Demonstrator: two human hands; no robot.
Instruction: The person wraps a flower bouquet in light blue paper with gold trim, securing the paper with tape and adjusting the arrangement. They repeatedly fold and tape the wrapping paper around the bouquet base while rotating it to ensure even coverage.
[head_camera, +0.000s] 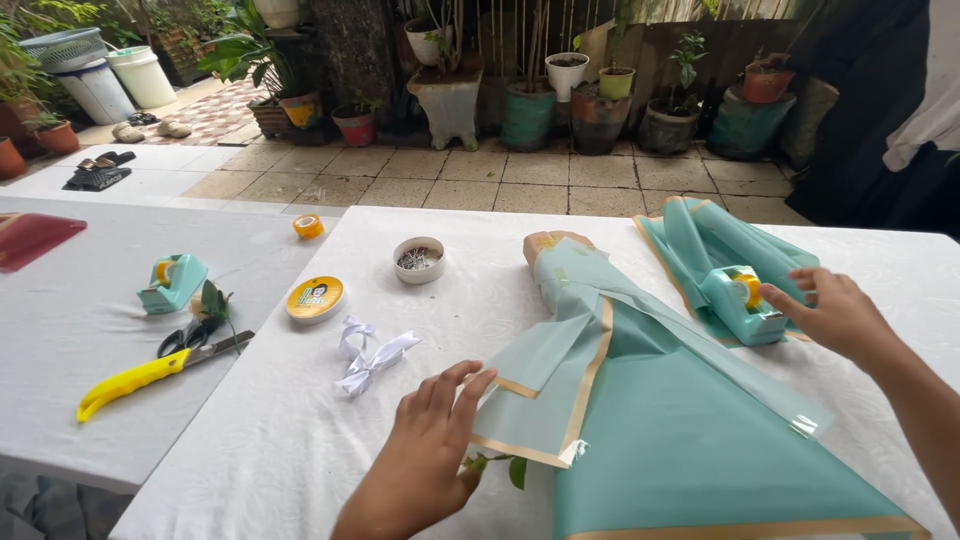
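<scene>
Left hand (425, 455): flat, fingers spread and extended, fingertips pressing on the gold-edged fold of the teal wrapping sheet (640, 420); nothing gripped. A small green leaf (515, 470) on a stem pokes out from under the sheet just beside the heel of this hand.

Right hand (835, 315): open, fingers loosely curled, fingertips touching the teal tape dispenser (742, 303); it closes on nothing. The dispenser sits on a second stack of teal sheets (690, 235), which extends beyond the hand.

The wrapping sheet lies between the two hands, narrowing to a cone whose tan tip (545, 243) points away from the person.

Outward from the left hand, on the white tablecloth (300, 430): white ribbon bow (365, 360), near; round yellow-lidded tin (315, 298), farther; small white bowl of pins (419, 260), beyond that; orange tape roll (308, 226), well apart.

Adjacent table, farther to the left hand's outer side: yellow-handled shears (150, 372), black scissors (187, 337), second teal dispenser (172, 282).
</scene>
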